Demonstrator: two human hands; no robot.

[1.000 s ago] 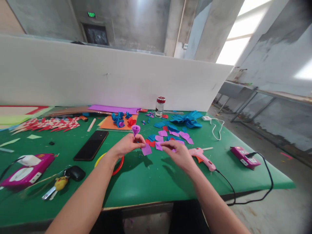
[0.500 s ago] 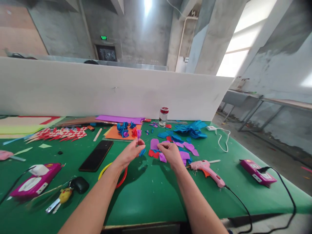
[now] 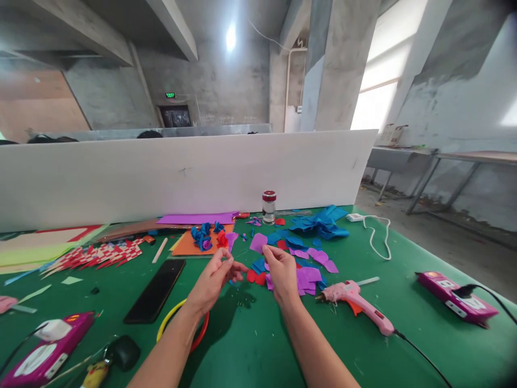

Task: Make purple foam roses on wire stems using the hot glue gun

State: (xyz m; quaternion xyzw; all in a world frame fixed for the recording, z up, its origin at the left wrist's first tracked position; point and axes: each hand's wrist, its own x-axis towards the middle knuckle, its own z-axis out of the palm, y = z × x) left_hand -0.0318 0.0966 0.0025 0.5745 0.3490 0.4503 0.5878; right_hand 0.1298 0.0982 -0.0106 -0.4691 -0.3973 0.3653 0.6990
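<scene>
My left hand (image 3: 220, 272) is closed in a pinch, with a purple crepe paper piece (image 3: 231, 240) sticking up at its fingertips. A bit of blue shows under its fingers, too small to make out. My right hand (image 3: 280, 269) pinches a rounded purple paper petal (image 3: 258, 243) by its lower edge, off the table. Beneath and beside the right hand lie loose purple petals (image 3: 309, 277), red pieces (image 3: 255, 277) and blue pieces (image 3: 258, 265). Blue paper flowers (image 3: 201, 236) and a red one (image 3: 222, 238) rest on an orange sheet (image 3: 186, 245) beyond my left hand.
A pink glue gun (image 3: 359, 302) lies right of my right arm. A yellow and red ring (image 3: 172, 318) lies under my left forearm, beside a black phone (image 3: 155, 291). A red-lidded jar (image 3: 269, 208) stands before the white partition (image 3: 202, 178). Crumpled blue paper (image 3: 319, 222) lies behind.
My right hand has lifted the purple petal off the table. My left hand still pinches its purple piece, its other fingers now extended more to the right. The view has tilted up.
</scene>
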